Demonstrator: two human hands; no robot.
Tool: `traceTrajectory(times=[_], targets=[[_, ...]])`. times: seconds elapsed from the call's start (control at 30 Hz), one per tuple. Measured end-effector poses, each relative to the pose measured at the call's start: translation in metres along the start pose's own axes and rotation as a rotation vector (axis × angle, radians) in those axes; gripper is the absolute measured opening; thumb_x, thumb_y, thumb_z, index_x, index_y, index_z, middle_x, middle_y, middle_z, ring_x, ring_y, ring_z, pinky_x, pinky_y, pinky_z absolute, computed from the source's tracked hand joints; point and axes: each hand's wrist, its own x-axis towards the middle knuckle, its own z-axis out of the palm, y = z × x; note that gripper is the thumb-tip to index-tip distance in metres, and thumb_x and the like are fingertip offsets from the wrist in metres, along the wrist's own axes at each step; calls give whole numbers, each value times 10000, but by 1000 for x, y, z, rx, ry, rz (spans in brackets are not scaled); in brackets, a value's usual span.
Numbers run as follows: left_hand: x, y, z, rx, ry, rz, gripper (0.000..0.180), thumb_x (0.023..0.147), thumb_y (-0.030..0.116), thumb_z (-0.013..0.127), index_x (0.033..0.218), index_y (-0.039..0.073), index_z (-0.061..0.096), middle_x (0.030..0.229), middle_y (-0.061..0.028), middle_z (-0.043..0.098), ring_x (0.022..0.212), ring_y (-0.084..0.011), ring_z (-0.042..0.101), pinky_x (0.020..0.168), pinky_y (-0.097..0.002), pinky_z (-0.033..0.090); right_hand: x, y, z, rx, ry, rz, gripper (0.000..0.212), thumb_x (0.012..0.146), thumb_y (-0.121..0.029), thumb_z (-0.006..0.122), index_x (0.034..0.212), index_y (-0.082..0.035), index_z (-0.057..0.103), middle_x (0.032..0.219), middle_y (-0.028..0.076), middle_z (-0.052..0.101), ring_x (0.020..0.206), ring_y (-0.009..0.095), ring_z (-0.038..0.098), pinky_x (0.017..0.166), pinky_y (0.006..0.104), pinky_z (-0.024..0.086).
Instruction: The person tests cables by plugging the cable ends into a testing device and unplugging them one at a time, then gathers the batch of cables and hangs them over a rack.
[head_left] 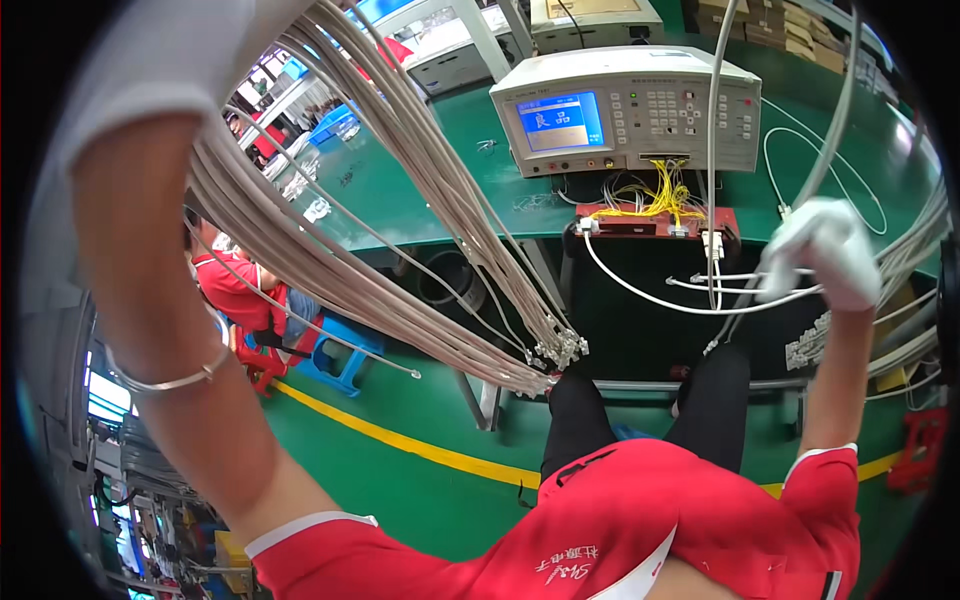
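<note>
My left hand [165, 60], in a white glove, is raised close at the upper left. Its fingers are blurred or cut off by the frame's edge, beside a thick bundle of grey cables [300, 240]. The cables hang down to clear plugs [560, 345] by my knees. My right hand [828, 258], also gloved in white, is at the right with its fingers curled round thin pale cables [745, 303], whose plug ends stick out to its left. A white cable [650, 296] loops from the red test fixture [640, 218] toward this hand.
A white tester [625, 105] with a lit blue screen stands on the green bench [400, 205], yellow wires linking it to the fixture. More cables [915, 260] hang at the right. At the left, a person in red [238, 288] sits near a blue stool [345, 355].
</note>
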Motion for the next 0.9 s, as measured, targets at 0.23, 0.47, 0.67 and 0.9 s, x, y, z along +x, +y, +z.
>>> traceTrajectory(times=[0.23, 0.47, 0.67, 0.9], targets=[[11, 35, -8, -1080, 170, -250, 290, 864, 303, 496, 936, 54, 627, 799, -102, 602, 710, -192, 582, 640, -282, 440, 79, 108, 120, -152, 21, 450, 620, 835, -215, 571, 1346, -37, 269, 761, 66, 587, 662, 123, 579, 589, 246, 485], [-45, 75, -27, -1705, -260, -215, 256, 888, 243, 510, 962, 16, 602, 690, -52, 582, 554, -102, 565, 523, -211, 442, 92, 135, 133, 94, 242, 404, 250, 824, -265, 600, 892, -25, 611, 599, 18, 552, 471, 61, 492, 439, 206, 431], [-154, 145, 23, -1706, -585, -23, 116, 842, 144, 554, 820, 37, 592, 713, -105, 570, 704, -250, 591, 647, -338, 461, 76, 140, 131, -43, 149, 531, 319, 830, -341, 567, 751, -32, 576, 579, 59, 551, 479, 133, 538, 453, 269, 418], [-382, 275, 64, -1420, -1382, 359, 301, 877, 266, 386, 796, 63, 594, 772, -150, 615, 726, -312, 598, 679, -394, 467, -56, 321, 172, 332, 425, 849, 197, 836, -234, 530, 851, -53, 607, 673, 39, 609, 628, 100, 566, 599, 263, 468]])
